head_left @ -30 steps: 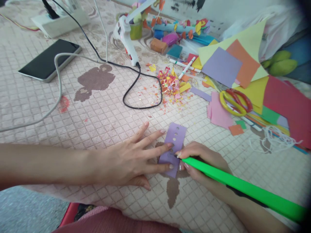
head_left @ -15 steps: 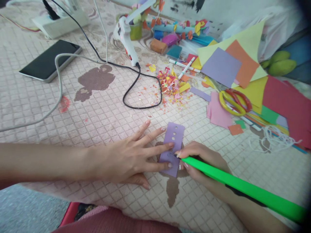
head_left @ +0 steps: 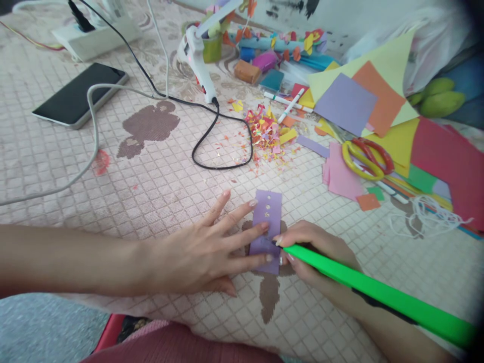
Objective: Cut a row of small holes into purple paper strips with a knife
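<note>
A narrow purple paper strip point(head_left: 273, 206) lies flat on the patterned tablecloth, with a row of small holes near its far end. My left hand point(head_left: 204, 247) presses on the strip with spread fingers; two fingertips lie across it. In my right hand point(head_left: 317, 244), at the strip's right edge, is a long bright green tool point(head_left: 370, 282) with a black piece along its underside. Its dark, narrow tip touches the paper between two left fingers, beside faint dark marks. I cannot tell whether it is a pen or a craft knife.
A glue gun point(head_left: 196, 63) with a looping black cord stands at the back. Paper scraps point(head_left: 264, 128) lie before it. Scissors point(head_left: 363, 160), coloured paper point(head_left: 346, 103) and white string point(head_left: 427, 214) are on the right. A phone point(head_left: 81, 93) and power strip point(head_left: 94, 40) are at left.
The purple strip has turned slightly, its far end swinging left. My left hand has shifted slightly with it. The green tool's tip stays at the strip.
</note>
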`<state>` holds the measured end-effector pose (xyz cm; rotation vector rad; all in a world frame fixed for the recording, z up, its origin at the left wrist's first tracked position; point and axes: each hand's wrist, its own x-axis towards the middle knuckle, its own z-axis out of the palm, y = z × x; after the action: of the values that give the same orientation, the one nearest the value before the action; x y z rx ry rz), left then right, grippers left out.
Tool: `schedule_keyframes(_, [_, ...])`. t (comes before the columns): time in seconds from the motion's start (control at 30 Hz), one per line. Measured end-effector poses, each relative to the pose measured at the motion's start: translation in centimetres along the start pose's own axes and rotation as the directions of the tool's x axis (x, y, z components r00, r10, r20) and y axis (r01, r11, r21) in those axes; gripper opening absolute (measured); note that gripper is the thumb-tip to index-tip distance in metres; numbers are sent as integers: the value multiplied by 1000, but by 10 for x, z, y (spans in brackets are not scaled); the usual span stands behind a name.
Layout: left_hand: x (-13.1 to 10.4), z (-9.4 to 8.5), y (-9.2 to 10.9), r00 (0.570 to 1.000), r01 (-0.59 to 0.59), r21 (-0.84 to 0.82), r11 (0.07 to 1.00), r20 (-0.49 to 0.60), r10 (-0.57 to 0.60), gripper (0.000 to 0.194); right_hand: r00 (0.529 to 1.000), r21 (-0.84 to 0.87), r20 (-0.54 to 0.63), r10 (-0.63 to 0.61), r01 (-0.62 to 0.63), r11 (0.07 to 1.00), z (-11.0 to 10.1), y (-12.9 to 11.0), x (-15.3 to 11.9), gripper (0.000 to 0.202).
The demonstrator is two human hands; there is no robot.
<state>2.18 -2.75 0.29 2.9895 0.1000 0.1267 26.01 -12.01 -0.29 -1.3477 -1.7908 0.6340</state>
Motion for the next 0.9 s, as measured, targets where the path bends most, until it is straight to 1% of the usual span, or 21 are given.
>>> schedule_keyframes(0.13, [0,-4,-10,996,-83,-35,996,22,84,68,1000,24,-24,0,1,1000,1,0,1,21])
schedule_keyframes(0.2, [0,-6,-14,994,-105,-48,993,21,106,65,999,15,-35,9,-9,1000,2,-1,1,20])
schedule_keyframes(0.37, [1,-7,-11,997,-76,-41,996,-7,76,70,1000,29,-10,30,-29,999,1,-2,1,21])
schedule_keyframes(0.47, [1,-5,-7,998,-60,-12,998,-19,60,73,1000,41,-1,16,-16,999,0,-3,1,21])
schedule_keyframes(0.63, [0,-2,-3,998,-48,34,998,-39,49,70,1000,24,13,0,-1,1000,-1,-4,3,24])
schedule_keyframes(0.77, [-1,1,2,998,-35,67,997,-44,38,72,1000,25,2,-6,6,1000,-2,-4,3,24])
schedule_keyframes(0.9, [-1,1,0,999,-40,18,999,-31,41,72,1000,16,4,-8,8,1000,-2,-5,3,24])
